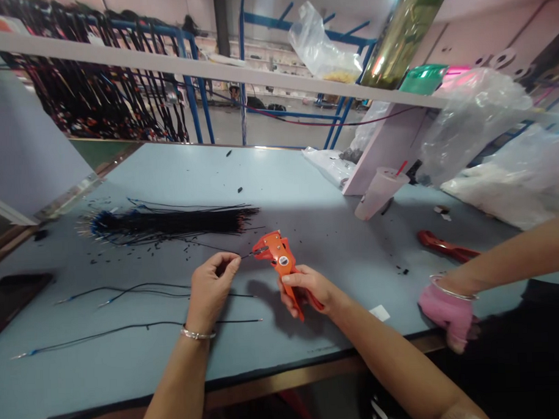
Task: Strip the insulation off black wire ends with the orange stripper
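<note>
1. The right hand (307, 289) is wrapped around the handles of the orange pliers (284, 264), thumb on top; how hard it squeezes I cannot tell.
2. Just left of it, the left hand (213, 288) has thumb and fingers pinched together on a thin black wire (245, 256). The wire's end reaches the head of the pliers; whether the jaws bite on it I cannot tell.
3. Loose wires (128, 326) with blue bits near their metal ends lie left of the left hand, partly hidden by its wrist.
4. Beyond the left hand and to its left lies a thick bundle of black wires (183, 222).
5. A white paper scrap (379, 313) lies right of the right hand, near its forearm.
6. Further right are a co-worker's pink-gloved hand (447, 310) at the table edge and, beyond it, a red tool (446, 247).
7. Ahead and right of the pliers, a plastic cup (380, 192) with a red straw is on the table (292, 178).
8. Far past both hands, dark cables (119, 87) hang from a blue rack (205, 96).
</note>
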{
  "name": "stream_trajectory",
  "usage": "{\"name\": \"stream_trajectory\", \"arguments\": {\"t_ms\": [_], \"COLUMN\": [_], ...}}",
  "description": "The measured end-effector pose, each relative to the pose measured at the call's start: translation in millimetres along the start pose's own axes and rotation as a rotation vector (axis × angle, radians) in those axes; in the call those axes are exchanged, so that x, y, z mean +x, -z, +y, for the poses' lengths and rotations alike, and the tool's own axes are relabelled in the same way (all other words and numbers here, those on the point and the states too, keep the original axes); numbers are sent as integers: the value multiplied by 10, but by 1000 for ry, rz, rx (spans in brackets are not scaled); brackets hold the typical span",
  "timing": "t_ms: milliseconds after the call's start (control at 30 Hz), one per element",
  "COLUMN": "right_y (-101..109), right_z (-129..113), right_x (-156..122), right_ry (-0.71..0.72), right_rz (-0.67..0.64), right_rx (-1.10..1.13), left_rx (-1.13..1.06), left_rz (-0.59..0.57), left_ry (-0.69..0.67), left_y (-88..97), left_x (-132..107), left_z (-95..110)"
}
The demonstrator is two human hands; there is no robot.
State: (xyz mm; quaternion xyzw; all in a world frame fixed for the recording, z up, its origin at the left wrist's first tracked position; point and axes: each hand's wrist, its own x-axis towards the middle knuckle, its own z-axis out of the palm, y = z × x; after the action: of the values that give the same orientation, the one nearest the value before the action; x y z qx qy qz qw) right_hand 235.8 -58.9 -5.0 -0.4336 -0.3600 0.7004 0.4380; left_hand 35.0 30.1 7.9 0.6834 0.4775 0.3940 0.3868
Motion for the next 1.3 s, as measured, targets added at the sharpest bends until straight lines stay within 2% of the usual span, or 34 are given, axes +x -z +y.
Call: {"name": "stream_trajectory", "arguments": {"t_ms": [233, 600, 900, 1300], "right_y": [15, -21, 11, 59], "right_z": [2, 3, 104, 38], "right_x": [-2, -16, 37, 16], "right_ry": [20, 5, 8, 29], "right_rz": [-101, -45, 35, -69], "right_rx": [-8, -76, -36, 23], "left_rx": [16, 30, 43, 100], "left_rz": [1, 15, 34, 69], "left_ry": [-9, -19, -44, -82], "left_y": [-15, -2, -30, -16], "left_x": [8, -2, -2, 0], "left_z": [-10, 59, 26, 14]}}
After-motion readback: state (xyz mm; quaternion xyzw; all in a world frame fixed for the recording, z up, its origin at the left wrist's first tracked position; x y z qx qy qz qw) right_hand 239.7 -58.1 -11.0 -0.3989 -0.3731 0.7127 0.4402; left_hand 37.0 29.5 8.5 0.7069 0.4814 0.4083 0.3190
